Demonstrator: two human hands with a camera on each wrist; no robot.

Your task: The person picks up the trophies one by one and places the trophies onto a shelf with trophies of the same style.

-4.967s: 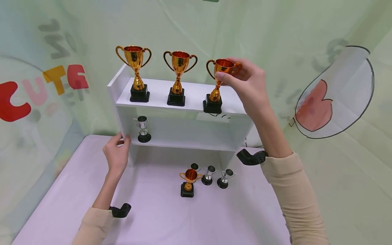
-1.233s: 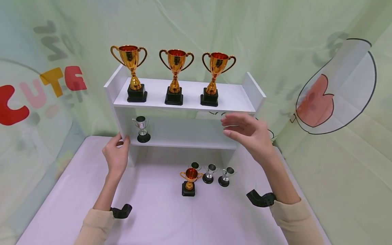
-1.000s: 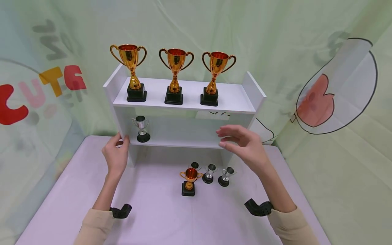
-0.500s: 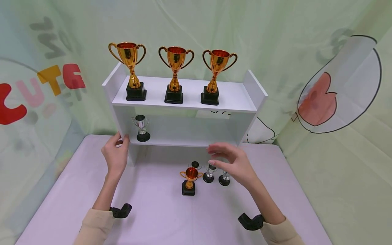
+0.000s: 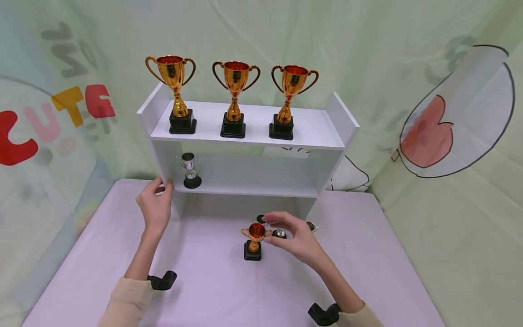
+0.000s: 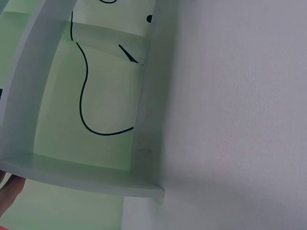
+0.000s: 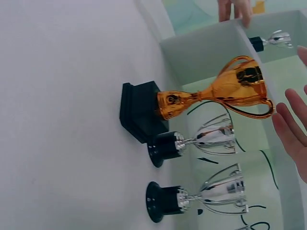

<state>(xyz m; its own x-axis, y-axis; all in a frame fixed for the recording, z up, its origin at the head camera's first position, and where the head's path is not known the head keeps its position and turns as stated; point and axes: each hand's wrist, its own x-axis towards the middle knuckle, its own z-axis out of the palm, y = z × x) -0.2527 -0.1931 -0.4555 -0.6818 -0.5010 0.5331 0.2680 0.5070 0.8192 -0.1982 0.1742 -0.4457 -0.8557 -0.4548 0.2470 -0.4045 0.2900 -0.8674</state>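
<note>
My left hand [image 5: 157, 204] grips the left side panel of a white two-tier shelf [image 5: 245, 194]; in the left wrist view its fingers [image 6: 10, 189] show at the panel's edge. A small gold trophy [image 5: 253, 243] with a black base stands upright on the table in front of the shelf. My right hand [image 5: 296, 238] is at this trophy's right handle, thumb and fingers parted and holding nothing. Silver trophies [image 7: 213, 191] stand behind it, partly hidden by that hand in the head view.
Three larger gold trophies [image 5: 234, 93] stand spaced along the top shelf. One silver trophy [image 5: 189, 170] is at the left of the middle shelf. A lilac cloth covers the table [image 5: 216, 290]; printed fabric [image 5: 367, 68] hangs behind.
The right hand let go of the third large gold trophy on the top shelf, then came down to the small gold trophy on the table. The left hand keeps its hold on the shelf.
</note>
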